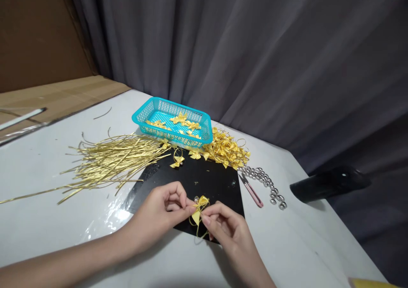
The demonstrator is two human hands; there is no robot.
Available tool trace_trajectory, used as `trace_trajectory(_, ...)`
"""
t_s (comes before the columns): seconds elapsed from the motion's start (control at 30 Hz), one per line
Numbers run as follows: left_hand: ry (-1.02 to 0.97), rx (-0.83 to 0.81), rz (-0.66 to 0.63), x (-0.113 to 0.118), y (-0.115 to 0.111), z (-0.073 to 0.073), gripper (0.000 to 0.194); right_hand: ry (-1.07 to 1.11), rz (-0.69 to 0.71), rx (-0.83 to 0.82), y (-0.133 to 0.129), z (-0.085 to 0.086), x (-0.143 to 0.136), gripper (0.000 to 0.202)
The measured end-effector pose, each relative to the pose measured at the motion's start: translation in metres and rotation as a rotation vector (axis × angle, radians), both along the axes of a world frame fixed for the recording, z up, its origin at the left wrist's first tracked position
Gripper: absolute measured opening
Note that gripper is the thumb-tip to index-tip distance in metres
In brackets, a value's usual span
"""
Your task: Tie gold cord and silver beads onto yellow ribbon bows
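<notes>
Between my two hands, above the black mat, is a yellow ribbon bow with thin gold cord looped under it. A small silver bell shows at its upper left. My left hand pinches the bow's left side between thumb and forefinger. From the right, my right hand pinches at the bow's cord; the exact strand is hidden by the fingertips. Farther up the mat lies another bow with a cord loop and a bell.
Gold cords lie spread at left. A turquoise basket holding several bows stands behind the mat, beside a heap of yellow bows. Pink-handled thread snips, silver bells and a black cylindrical object are at right.
</notes>
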State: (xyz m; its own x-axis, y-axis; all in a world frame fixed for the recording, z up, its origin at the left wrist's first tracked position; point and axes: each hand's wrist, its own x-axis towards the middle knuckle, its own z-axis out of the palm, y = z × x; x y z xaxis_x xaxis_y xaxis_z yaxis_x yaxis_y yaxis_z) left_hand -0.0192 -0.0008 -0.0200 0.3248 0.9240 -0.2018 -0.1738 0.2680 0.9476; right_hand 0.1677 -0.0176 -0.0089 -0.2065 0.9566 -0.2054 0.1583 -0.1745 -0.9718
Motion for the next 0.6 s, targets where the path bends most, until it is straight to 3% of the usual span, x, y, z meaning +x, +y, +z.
trace_trajectory(0.13,-0.067,-0.063,-0.017,0.000,0.002,0.004,0.038,-0.070,-0.011,0.086,0.000,0.004,-0.001,0.036)
trace_trajectory(0.33,-0.111,-0.045,-0.031,0.000,0.002,0.005,0.045,-0.168,-0.012,0.211,-0.003,-0.003,-0.002,0.026)
trace_trajectory(0.6,-0.093,-0.017,-0.032,0.000,0.001,0.005,0.044,-0.174,-0.035,0.251,-0.006,-0.008,-0.004,0.024)
